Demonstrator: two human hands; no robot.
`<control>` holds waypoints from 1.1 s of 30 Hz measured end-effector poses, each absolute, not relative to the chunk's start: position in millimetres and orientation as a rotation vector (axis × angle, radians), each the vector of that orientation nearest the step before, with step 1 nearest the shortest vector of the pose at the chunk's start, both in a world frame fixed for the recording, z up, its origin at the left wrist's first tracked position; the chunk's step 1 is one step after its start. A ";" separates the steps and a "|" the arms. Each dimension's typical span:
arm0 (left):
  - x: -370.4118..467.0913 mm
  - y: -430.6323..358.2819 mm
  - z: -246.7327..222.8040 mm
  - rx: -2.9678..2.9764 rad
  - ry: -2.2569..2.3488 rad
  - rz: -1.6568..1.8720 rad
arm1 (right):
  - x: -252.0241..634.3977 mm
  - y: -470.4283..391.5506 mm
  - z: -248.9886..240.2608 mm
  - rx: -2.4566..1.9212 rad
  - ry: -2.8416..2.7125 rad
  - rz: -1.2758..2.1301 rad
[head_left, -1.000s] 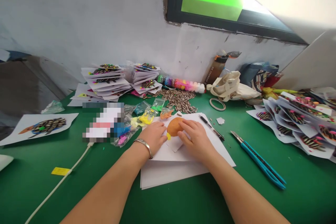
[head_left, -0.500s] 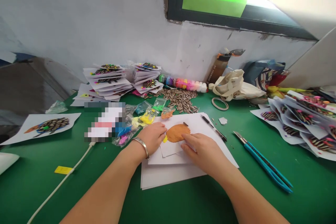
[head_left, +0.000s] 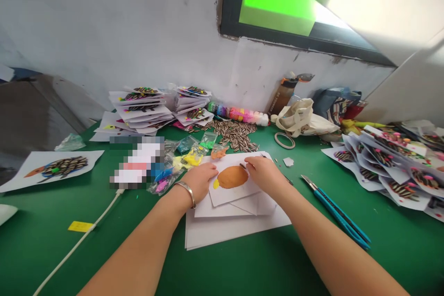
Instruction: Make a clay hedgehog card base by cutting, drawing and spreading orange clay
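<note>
An orange clay oval lies flattened on a small white sheet of paper, with a yellow clay bit at its lower left. My left hand, a silver bangle at its wrist, holds the sheet's left edge, fingers bent over it. At the oval's upper right, my right hand has its fingertips pinched at a small dark piece. Whether that piece is a seed or clay I cannot tell. Larger white sheets lie underneath. A pen is mostly hidden behind my right hand.
Sunflower seeds lie heaped behind the papers. Bags of coloured clay sit to the left. A blue utility knife lies at right, near stacked seed pictures. Further back are a tape roll and a cloth bag.
My right hand has moved up from the oval's lower right edge to the dark piece at its upper right. My left hand stays at the sheet's left side. The view has shifted slightly.
</note>
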State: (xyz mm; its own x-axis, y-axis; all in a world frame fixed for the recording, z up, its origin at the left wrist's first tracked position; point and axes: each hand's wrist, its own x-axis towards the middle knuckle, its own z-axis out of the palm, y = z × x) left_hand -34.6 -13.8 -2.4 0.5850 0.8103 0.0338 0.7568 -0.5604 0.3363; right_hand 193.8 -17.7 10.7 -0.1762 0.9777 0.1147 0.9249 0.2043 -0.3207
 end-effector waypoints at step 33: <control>-30.8 -13.8 -3.3 2.478 1.289 0.287 | 214.8 -23.6 -1.6 -1.579 -1.784 1.032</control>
State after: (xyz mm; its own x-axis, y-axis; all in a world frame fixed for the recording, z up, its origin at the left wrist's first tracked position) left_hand -30.8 -13.8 -3.3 0.5699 0.8213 0.0251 0.7545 -0.5351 0.3799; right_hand 214.8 -23.6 -1.6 -0.1689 0.9813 -0.0919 0.5690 0.0209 -0.8221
